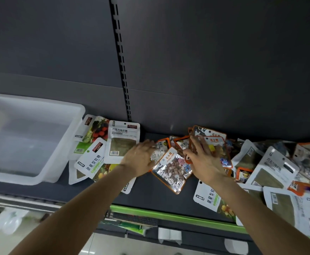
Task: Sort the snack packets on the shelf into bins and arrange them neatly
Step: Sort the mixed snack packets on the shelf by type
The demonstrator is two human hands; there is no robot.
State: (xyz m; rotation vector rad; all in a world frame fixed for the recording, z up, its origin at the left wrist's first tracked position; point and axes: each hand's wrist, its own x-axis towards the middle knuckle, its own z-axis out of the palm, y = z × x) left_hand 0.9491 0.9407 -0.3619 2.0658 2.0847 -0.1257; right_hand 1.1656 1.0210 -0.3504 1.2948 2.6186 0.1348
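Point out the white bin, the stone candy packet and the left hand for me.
white bin (77, 115): head view, right rim corner.
stone candy packet (170, 172): head view, clear window.
left hand (138, 159): head view, back of hand.

A: Which items are incomplete?
B: The white bin (27, 137) is cut by the left edge. The right hand (203, 159) hides part of the orange-edged packets (213, 142).
A: And the far-right packets (297, 162)?
B: Blurred; labels unreadable.

Both hands (141, 159) (203, 159) — on orange-edged packets (170, 170)
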